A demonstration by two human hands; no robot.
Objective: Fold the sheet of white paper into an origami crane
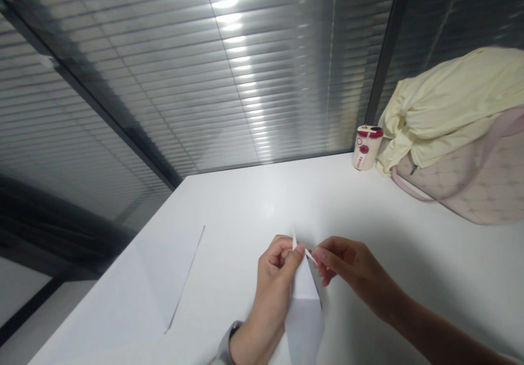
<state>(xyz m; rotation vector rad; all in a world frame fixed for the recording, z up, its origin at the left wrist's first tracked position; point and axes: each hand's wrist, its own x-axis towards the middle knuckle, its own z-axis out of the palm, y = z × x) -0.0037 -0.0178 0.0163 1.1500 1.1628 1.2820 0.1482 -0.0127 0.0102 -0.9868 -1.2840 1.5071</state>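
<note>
**Our left hand [275,267] and right hand [347,267] pinch the tip of a folded paper [305,310]**

We hold the folded paper at six o'clock in the view, just above the white table [286,190], with its point aimed away from us. Our left hand closes thumb and forefinger on the tip from the nine o'clock side. Our right hand nips a thin sliver of flap at the same tip from three o'clock, its other fingers curled in.

We judge the folding well along. The sheet is already narrowed to a long, pointed shape with a cross crease near its lower end. The small flap at the tip stands loose and is not yet pressed flat.

A second sheet [164,277] lies flat at eight o'clock, one crease showing. A red-and-white canister [365,147] stands at two o'clock beside a pink bag [470,190] with a pale yellow cloth [450,103] over it.

The bottom edge of the view cuts off the paper's lower end, and our fingers hide the layers under the tip. The canister's markings are too small for us to read.
</note>
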